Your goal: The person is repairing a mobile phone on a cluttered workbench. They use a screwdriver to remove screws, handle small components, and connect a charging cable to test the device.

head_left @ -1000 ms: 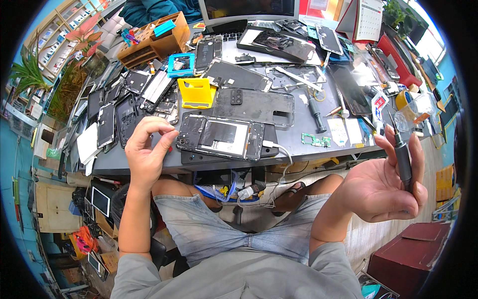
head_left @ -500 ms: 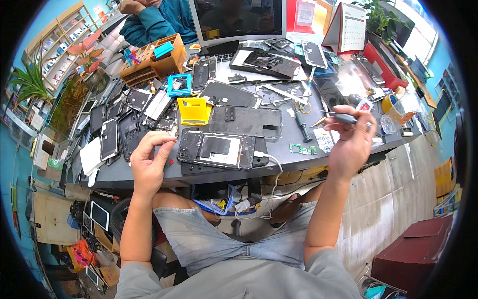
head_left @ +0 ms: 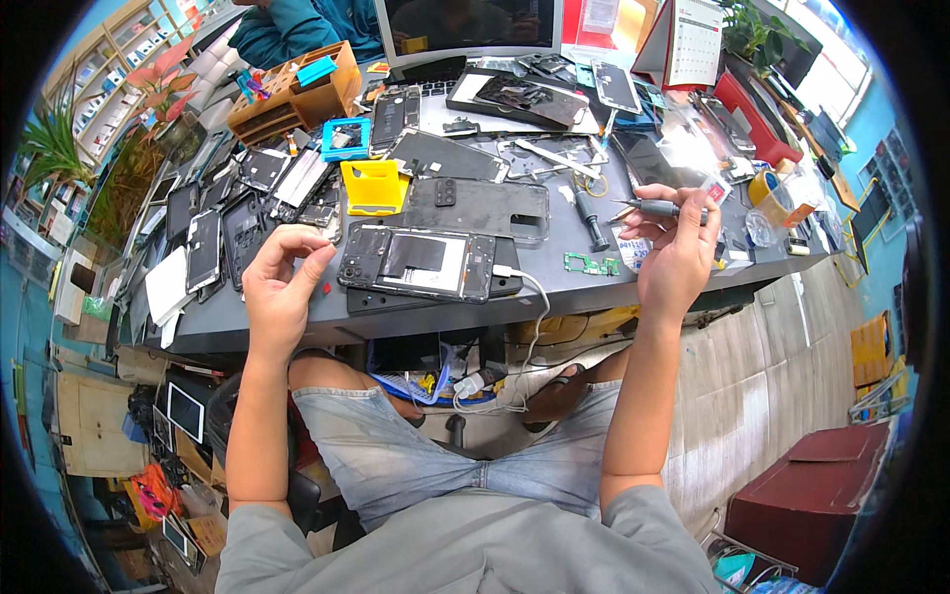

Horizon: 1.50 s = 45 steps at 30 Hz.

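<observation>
As right hand (head_left: 675, 267) holds screwdriver (head_left: 657, 208), phone (head_left: 431, 263) (back off)

At twelve o'clock stands a dark-screened laptop (head_left: 470, 25), with a desk calendar (head_left: 691, 45) toward one. A wooden organizer (head_left: 287, 109) sits at eleven, a teal-sleeved person (head_left: 307, 32) behind it. Wooden shelving (head_left: 119, 79) rises at ten; a white-framed tablet (head_left: 185, 412) leans at eight, a blue basket (head_left: 426, 388) lies at seven, and a dark red box (head_left: 807, 495) rests at four.

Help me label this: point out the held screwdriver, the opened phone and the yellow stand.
Held screwdriver (head_left: 655, 207), head view: dark handle.
Opened phone (head_left: 416, 259), head view: dark patch inside.
Yellow stand (head_left: 373, 193), head view: broad face.
</observation>
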Tool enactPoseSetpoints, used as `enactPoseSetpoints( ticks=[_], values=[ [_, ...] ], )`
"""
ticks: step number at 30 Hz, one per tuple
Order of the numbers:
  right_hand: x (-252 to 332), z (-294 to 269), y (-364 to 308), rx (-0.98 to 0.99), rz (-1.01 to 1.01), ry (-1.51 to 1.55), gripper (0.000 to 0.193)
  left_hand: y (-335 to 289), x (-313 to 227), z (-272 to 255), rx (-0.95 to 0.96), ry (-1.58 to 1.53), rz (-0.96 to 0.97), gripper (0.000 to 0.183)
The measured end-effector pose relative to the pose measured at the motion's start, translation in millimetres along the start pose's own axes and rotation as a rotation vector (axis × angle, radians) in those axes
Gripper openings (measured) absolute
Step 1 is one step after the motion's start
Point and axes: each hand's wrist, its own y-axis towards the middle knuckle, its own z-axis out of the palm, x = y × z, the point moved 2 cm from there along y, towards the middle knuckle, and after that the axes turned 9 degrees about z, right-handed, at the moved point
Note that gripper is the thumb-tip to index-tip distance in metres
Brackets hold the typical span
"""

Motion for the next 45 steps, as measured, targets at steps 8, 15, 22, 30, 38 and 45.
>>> enactPoseSetpoints(
  ticks=[8,15,22,30,38,45],
  values=[
    [1,0,-1,-0.009,-0.012,-0.022,0.034,1,-3,3,0.003,-0.001,-0.002,0.013],
    [1,0,-2,-0.008,-0.004,-0.028,0.033,0,-1,2,0.013,0.009,0.006,0.013],
    [5,-2,-2,0.183,0.066,-0.066,0.03,1,-1,3,0.01,0.012,-0.002,0.012],
    [4,-11,-3,0.294,0.098,0.01,0.025,0,-6,3,0.021,0.065,0.01,0.011],
    [-2,-3,-1,0.12,-0.055,-0.018,0.024,-3,-5,1,0.026,0.051,0.001,0.013],
    [-2,-2,1,0.108,-0.026,-0.034,0.023,3,-5,3,0.024,0.085,0.028,0.013]
  ],
)
